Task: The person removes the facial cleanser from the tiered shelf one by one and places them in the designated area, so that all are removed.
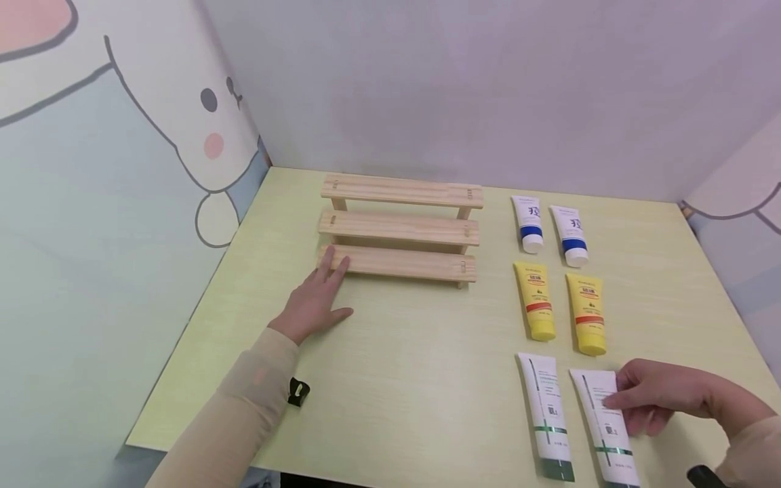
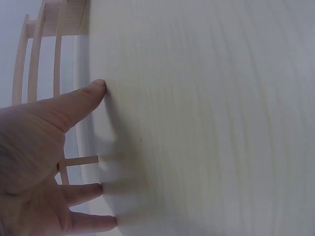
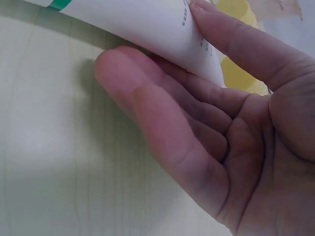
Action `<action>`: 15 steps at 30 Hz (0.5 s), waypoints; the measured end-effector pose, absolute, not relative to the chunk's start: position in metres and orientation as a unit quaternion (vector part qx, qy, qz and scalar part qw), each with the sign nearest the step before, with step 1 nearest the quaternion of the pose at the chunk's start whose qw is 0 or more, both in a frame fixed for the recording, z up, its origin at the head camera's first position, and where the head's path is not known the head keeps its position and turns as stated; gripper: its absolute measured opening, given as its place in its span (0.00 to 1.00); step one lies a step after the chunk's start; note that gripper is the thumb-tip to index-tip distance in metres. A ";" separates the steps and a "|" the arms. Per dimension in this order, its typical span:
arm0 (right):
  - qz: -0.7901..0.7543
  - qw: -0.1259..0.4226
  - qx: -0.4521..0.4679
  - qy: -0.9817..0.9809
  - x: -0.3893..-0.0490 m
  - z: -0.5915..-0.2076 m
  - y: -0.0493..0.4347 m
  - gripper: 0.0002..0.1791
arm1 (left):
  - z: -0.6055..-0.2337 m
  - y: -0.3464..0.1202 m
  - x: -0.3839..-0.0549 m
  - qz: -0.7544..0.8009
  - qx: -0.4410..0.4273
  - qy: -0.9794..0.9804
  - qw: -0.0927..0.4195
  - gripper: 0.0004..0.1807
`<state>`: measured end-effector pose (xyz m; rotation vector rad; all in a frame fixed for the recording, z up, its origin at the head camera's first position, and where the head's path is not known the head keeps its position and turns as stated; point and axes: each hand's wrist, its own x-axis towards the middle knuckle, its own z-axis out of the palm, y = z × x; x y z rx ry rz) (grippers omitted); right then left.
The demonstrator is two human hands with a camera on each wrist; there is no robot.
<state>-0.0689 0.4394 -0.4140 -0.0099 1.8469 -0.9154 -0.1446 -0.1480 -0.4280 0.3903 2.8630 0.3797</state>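
My left hand (image 1: 312,301) lies at the left end of a three-tier wooden rack (image 1: 399,227), fingertips over its lowest tier and thumb spread out to the side. In the left wrist view its fingers (image 2: 86,194) are straight. At the near right, my right hand (image 1: 662,393) pinches the edge of a white squeeze tube with a green band (image 1: 604,420). The right wrist view shows the thumb (image 3: 241,39) on top of the tube and curled fingers beneath its edge. A matching white tube (image 1: 545,410) lies just left of it.
Two yellow tubes (image 1: 535,301) (image 1: 587,313) lie beyond the white pair. Farther back are two small white tubes with blue bands (image 1: 528,224) (image 1: 570,235). A small black object (image 1: 298,392) shows beside the left sleeve. Walls border the pale table (image 1: 415,359) at the back and sides.
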 end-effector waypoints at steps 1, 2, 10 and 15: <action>-0.375 0.511 -0.003 0.773 -0.068 -0.414 0.440 0.15 | -0.428 -0.148 -0.144 0.130 0.133 0.976 0.114 0.56; -0.375 0.511 -0.005 0.774 -0.067 -0.415 0.441 0.15 | -0.427 -0.148 -0.144 0.130 0.133 0.976 0.114 0.56; -0.334 0.509 -0.007 0.794 -0.068 -0.412 0.440 0.23 | -0.429 -0.147 -0.145 0.131 0.133 0.976 0.114 0.56; -0.281 0.469 -0.014 0.837 -0.087 -0.394 0.437 0.24 | -0.430 -0.149 -0.145 0.143 0.129 0.973 0.124 0.58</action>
